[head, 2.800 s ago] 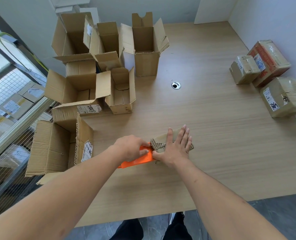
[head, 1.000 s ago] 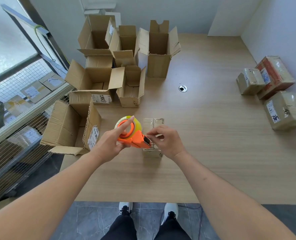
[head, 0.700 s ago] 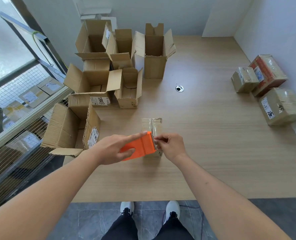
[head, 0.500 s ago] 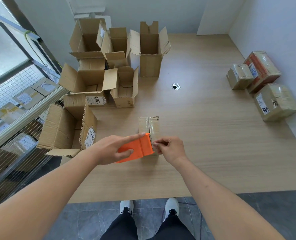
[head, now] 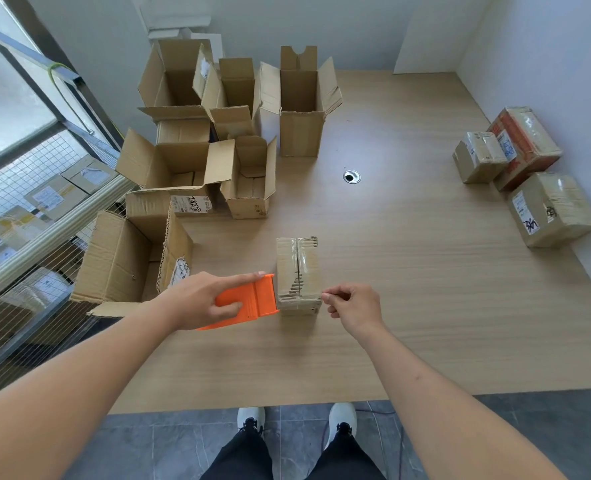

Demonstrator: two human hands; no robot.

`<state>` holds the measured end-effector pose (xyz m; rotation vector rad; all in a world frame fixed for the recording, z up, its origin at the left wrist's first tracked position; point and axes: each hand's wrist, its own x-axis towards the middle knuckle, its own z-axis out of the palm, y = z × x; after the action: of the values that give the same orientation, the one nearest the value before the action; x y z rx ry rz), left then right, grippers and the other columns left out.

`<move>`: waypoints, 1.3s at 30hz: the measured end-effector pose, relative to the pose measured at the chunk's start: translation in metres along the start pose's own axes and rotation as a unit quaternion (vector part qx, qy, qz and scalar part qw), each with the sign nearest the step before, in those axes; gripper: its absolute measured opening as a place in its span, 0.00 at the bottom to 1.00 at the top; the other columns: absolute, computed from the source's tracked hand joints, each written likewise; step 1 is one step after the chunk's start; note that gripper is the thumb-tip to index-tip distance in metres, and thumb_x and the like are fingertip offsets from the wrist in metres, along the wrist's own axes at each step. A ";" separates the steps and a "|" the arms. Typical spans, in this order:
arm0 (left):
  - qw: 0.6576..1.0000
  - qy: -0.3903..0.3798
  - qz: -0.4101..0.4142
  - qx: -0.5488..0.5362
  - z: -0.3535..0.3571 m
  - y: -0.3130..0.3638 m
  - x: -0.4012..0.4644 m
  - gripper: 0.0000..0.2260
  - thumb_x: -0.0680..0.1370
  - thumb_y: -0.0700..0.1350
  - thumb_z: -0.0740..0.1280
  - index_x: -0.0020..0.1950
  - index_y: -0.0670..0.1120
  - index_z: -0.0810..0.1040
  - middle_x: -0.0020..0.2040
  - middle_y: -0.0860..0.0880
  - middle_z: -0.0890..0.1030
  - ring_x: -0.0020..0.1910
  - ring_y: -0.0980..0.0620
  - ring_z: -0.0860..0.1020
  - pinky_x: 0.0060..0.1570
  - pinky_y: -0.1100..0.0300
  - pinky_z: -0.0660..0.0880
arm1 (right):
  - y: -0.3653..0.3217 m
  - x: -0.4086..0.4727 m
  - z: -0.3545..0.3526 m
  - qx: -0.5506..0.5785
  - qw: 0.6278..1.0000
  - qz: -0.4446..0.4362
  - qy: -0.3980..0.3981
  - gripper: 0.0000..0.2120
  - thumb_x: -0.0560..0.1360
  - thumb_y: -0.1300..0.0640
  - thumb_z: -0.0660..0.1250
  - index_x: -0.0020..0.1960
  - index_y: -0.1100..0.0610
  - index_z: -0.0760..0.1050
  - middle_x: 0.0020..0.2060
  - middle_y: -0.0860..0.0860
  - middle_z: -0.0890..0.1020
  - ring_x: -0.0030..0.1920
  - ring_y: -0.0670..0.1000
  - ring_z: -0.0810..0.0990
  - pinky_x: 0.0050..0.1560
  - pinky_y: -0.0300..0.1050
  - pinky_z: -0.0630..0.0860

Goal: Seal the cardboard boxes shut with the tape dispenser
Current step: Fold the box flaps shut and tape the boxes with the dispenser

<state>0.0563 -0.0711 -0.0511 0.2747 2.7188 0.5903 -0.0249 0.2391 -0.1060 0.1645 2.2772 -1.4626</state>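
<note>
Gripping the orange tape dispenser [head: 244,302] at nine o'clock of the small box [head: 298,274], the left hand [head: 202,301] drew tape taut while the right hand [head: 353,308] pinched its end at three o'clock.

One tape dispenser [head: 244,302], four sealed boxes [head: 298,271], six open boxes [head: 301,109]

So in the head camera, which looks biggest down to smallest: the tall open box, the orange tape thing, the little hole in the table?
1. Tall open box
2. Orange tape dispenser, though nearer the camera
3. Table hole
</note>
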 end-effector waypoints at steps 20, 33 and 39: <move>0.998 -0.033 -0.043 0.037 0.004 -0.011 0.038 0.31 0.78 0.59 0.64 0.70 0.83 0.50 0.34 0.53 0.73 0.33 0.52 0.74 0.36 0.55 0.72 | 0.020 0.027 0.005 -0.036 0.999 0.021 -0.027 0.12 0.69 0.56 0.81 0.43 0.55 0.78 0.35 0.51 0.86 0.32 0.48 0.79 0.38 0.49 0.79; 0.994 -0.079 -0.075 0.010 -0.001 -0.007 0.045 0.29 0.78 0.58 0.66 0.70 0.83 0.54 0.37 0.53 0.74 0.34 0.55 0.73 0.35 0.59 0.70 | 0.017 0.026 0.008 -0.169 0.950 -0.256 -0.061 0.09 0.69 0.63 0.77 0.42 0.51 0.81 0.36 0.44 0.78 0.35 0.44 0.76 0.38 0.37 0.73; 0.991 -0.082 -0.100 -0.020 0.000 0.000 0.044 0.29 0.79 0.57 0.66 0.70 0.82 0.55 0.38 0.51 0.75 0.35 0.54 0.74 0.34 0.61 0.69 | 0.021 0.030 0.021 -0.277 0.906 -0.317 -0.051 0.05 0.71 0.58 0.78 0.44 0.54 0.82 0.41 0.46 0.77 0.42 0.48 0.76 0.38 0.46 0.76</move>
<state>0.0155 -0.0598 -0.0637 0.0366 2.5339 0.5398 -0.0395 0.2253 -0.1433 -0.8725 2.6764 -0.9570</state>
